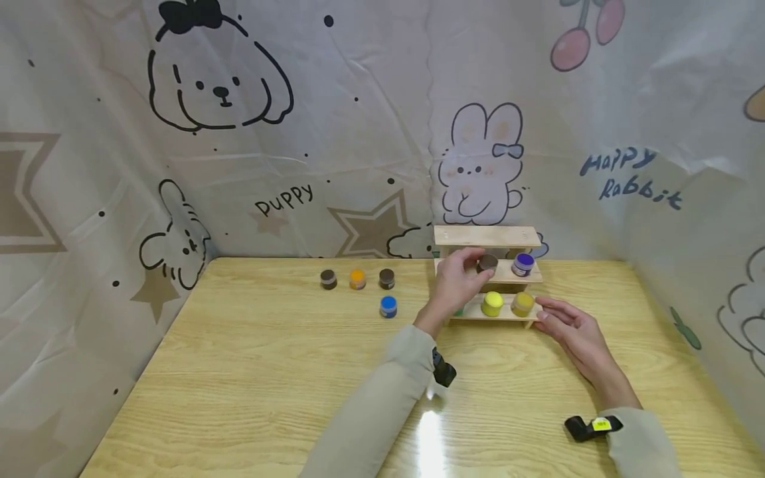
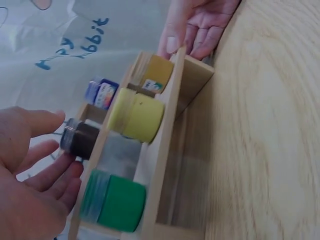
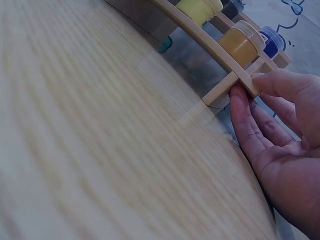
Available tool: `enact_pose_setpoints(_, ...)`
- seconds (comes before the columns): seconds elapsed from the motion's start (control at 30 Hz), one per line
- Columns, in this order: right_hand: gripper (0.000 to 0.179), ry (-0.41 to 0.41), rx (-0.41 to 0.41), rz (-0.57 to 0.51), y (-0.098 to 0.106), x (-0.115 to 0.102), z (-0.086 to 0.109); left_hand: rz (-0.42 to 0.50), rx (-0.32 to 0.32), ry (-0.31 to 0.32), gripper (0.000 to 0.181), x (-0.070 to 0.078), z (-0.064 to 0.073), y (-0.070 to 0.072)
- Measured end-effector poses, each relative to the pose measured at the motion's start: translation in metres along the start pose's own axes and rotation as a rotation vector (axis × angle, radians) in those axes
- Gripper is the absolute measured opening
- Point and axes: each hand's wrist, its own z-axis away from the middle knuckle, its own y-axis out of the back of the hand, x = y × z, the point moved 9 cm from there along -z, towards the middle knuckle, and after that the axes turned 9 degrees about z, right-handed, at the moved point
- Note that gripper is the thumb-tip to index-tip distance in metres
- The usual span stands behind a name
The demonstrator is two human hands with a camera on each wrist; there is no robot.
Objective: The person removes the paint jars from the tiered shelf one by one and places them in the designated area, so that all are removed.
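Observation:
A three-tier wooden rack (image 1: 487, 235) holds small paint jars. My left hand (image 1: 457, 282) is at its middle step, thumb and fingers around a dark brown paint jar (image 2: 82, 140). A purple-blue jar (image 1: 523, 264) sits to the right of it on the same step. On the lowest step stand a green jar (image 2: 120, 202), a yellow jar (image 1: 493, 303) and an ochre jar (image 1: 522, 304); the left hand mostly hides the green one in the head view. With thumb and fingers, my right hand (image 1: 580, 332) pinches the right end of that lowest step.
Left of the rack, a dark jar (image 1: 328, 279), an orange jar (image 1: 357, 279) and a brown jar (image 1: 386, 278) stand in a row on the wooden table (image 1: 251, 372). A blue jar (image 1: 388, 306) stands nearer. A printed cloth (image 1: 358, 133) hangs close behind the rack.

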Motion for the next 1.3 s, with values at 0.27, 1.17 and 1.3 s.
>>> enact_pose_setpoints(0.27, 0.034, -0.007, 0.000, 0.009, 0.001, 0.001, -0.001, -0.084, 0.054, 0.023, 0.041, -0.001, -0.007, -0.005)
enact_pose_setpoints(1.17, 0.040, -0.002, 0.001, 0.010, 0.000, -0.001, 0.000, -0.010, 0.069, -0.033, 0.031, 0.007, 0.005, 0.020)
enact_pose_setpoints(1.3, 0.038, 0.000, -0.004, -0.001, 0.000, -0.001, 0.000, 0.030, 0.048, -0.055, 0.029, 0.004, 0.010, 0.027)
